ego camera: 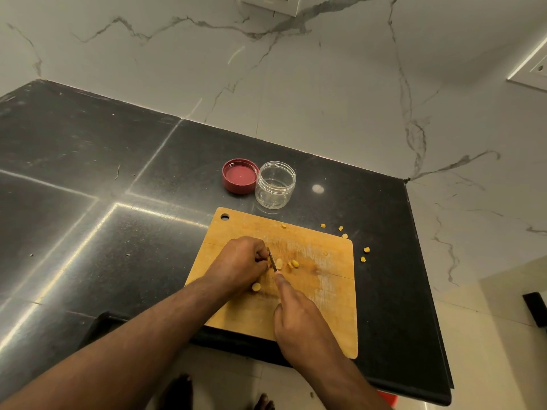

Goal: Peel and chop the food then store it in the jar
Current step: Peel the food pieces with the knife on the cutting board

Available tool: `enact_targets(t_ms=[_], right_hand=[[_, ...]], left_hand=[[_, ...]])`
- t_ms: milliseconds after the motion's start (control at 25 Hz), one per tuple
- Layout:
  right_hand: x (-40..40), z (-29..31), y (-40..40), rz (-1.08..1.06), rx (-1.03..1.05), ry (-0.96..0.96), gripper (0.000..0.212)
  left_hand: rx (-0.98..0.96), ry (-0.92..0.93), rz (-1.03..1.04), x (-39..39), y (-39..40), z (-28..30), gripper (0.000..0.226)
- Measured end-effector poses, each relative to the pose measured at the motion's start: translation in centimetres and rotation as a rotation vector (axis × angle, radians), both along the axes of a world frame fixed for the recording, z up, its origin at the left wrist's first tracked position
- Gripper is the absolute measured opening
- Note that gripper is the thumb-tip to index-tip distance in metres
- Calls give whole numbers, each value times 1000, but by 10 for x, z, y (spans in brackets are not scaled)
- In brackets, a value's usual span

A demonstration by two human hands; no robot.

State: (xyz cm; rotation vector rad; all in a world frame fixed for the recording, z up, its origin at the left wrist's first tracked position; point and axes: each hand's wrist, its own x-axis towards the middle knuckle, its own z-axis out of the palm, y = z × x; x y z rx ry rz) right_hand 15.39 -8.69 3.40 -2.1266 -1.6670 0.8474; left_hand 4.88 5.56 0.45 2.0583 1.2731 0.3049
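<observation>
A black stone counter [88, 179] spreads under my arms and away to my left, its far edge meeting a marble-veined wall [340, 84]; a switch plate [268, 2] at the top of the frame is cut off. Under both my hands lies a wooden chopping board [331, 291], worn pale in the middle, its near corner hanging just past the counter edge. My left hand [239, 263] is curled knuckles-up on the board, its fingertips tucked under and out of sight — whatever they pin is hidden. My right hand [302, 318] grips a knife [272, 261], forefinger stretched along the spine; the handle is buried in my palm and only a thin dark strip of blade shows, edge-on, just beside my left knuckles. Beyond my hands, off the board's far edge, stands an open clear jar [275, 184], nothing visible inside, with a red lid [239, 176] lying inside-up and touching the jar on its left. Small yellow food pieces [293, 264] sit just to the right of the blade, one more [256, 287] against the heel of my left hand, and stray bits [366, 250] have scattered onto the counter past the board's right corner — too small to tell what the food is.
</observation>
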Motion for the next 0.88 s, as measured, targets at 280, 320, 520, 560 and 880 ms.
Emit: enact_targets(t_ms=[280, 320, 520, 560, 880], right_hand=[[0, -5, 5, 10, -7, 3, 54], [0, -6, 8, 10, -20, 5, 54], [-4, -8, -6, -11, -18, 16, 57], [-6, -9, -14, -13, -17, 27, 58], [2, 2, -44, -95, 6, 156, 56]], left_hand=[[6, -20, 23, -1, 0, -2, 5], [2, -18, 18, -1, 0, -1, 6], [-23, -30, 31, -2, 1, -1, 4], [-31, -33, 34, -2, 1, -1, 4], [-88, -26, 34, -3, 2, 0, 12]])
